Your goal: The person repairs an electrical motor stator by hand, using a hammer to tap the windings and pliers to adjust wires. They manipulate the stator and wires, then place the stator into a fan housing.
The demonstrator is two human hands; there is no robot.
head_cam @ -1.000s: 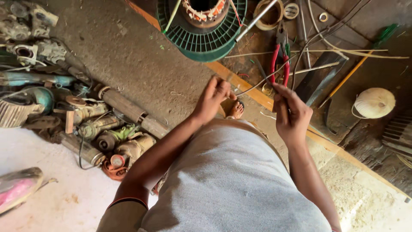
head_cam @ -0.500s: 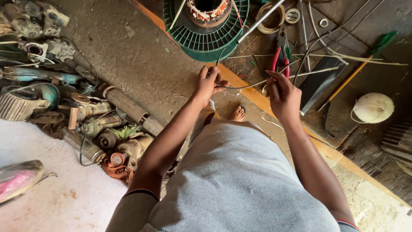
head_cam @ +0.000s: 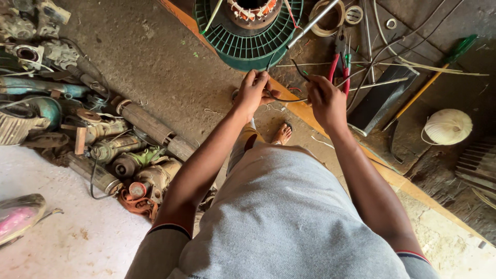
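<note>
My left hand [head_cam: 253, 93] and my right hand [head_cam: 325, 101] are held out in front of me, each pinching one end of a thin dark wire [head_cam: 289, 99] stretched between them. The wire's far end curls up past my right fingers. Just beyond my hands stands a green ribbed round housing [head_cam: 248, 44] with a copper-wound motor stator [head_cam: 250, 10] on top. Red-handled pliers [head_cam: 336, 62] lie right of it, near my right hand. My foot in a sandal [head_cam: 282, 134] shows below the hands.
A heap of old motor parts and power-tool bodies [head_cam: 77, 113] lies at the left. An orange wooden edge [head_cam: 392, 175] runs diagonally. A ball of white string [head_cam: 448, 126], a green-handled screwdriver [head_cam: 434, 77], a metal rod [head_cam: 312, 23] and loose wires lie at the right.
Both hands have moved forward and up toward the green housing, and the wire is now pulled taut between them. The view has shifted forward with them.
</note>
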